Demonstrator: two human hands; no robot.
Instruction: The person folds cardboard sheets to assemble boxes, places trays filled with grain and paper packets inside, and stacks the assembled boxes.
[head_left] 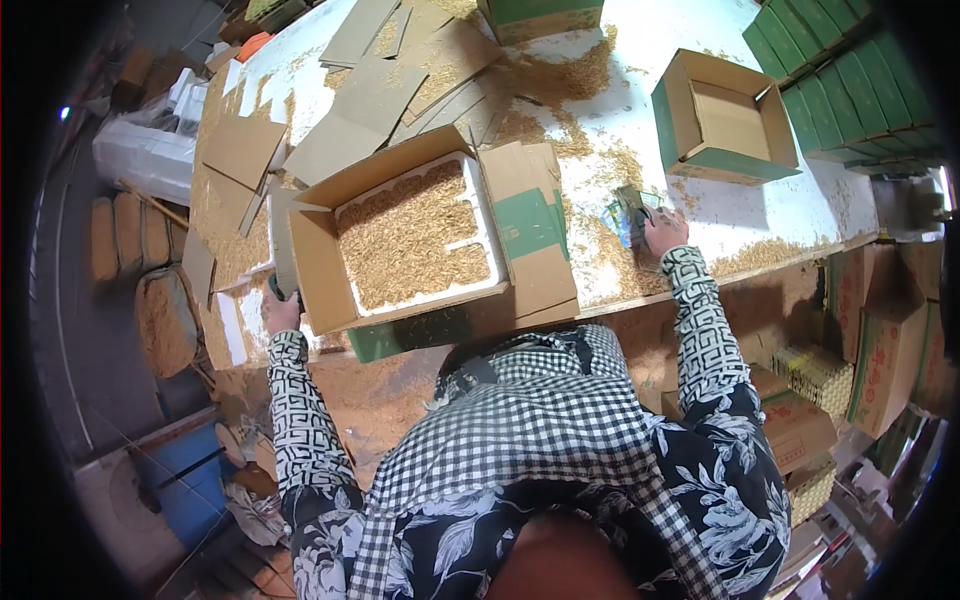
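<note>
In front of me stands an open cardboard box (pixel 320 265) holding a white foam tray (pixel 492 255) filled with tan, chaff-like flakes (pixel 410 235). My left hand (pixel 281 310) is at the box's near left corner, beside an upright brown flap. Its fingers are curled against something dark that I cannot make out. To the right, my right hand (pixel 664 231) reaches onto the table with its fingers closed on small printed slips (pixel 632 205) coloured green and blue. Flat green-and-brown cardboard (pixel 530 225) lies between the box and that hand.
Loose cardboard sheets (pixel 360 105) and scattered flakes cover part of the white table (pixel 610 270). An open green box (pixel 725 120) stands at the right, near stacked green boxes (pixel 830 90). Another green box (pixel 545 18) is at the far edge. Cartons (pixel 795 430) stand below the table's right side.
</note>
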